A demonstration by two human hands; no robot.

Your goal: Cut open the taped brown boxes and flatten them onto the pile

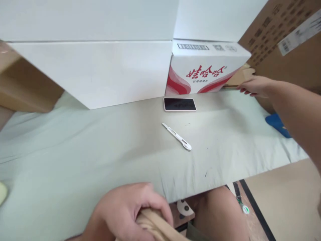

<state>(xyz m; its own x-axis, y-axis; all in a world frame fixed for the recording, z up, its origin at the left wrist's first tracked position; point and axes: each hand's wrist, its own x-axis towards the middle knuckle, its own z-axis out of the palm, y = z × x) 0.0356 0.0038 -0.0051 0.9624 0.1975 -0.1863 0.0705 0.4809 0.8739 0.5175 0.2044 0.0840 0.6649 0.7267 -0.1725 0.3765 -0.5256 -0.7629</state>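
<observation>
My left hand point(127, 212) is closed around a bunched piece of beige cloth point(157, 227) at the bottom of the view, near the table's front edge. My right hand point(254, 86) reaches far out to the back right, beside a tan object point(238, 76) next to the printed white box. Its fingers are curled, and what they hold, if anything, is hidden. A white utility knife point(177, 136) lies on the pale green cloth point(120, 147) in the middle. Behind it lies a phone point(180, 104) with a dark screen.
A white box with red print point(205, 73) and large white panels point(100, 70) line the back. Brown cardboard point(301, 63) stands at the right, and a brown box point(30, 80) at the left. A blue object point(278, 125) lies under my right forearm.
</observation>
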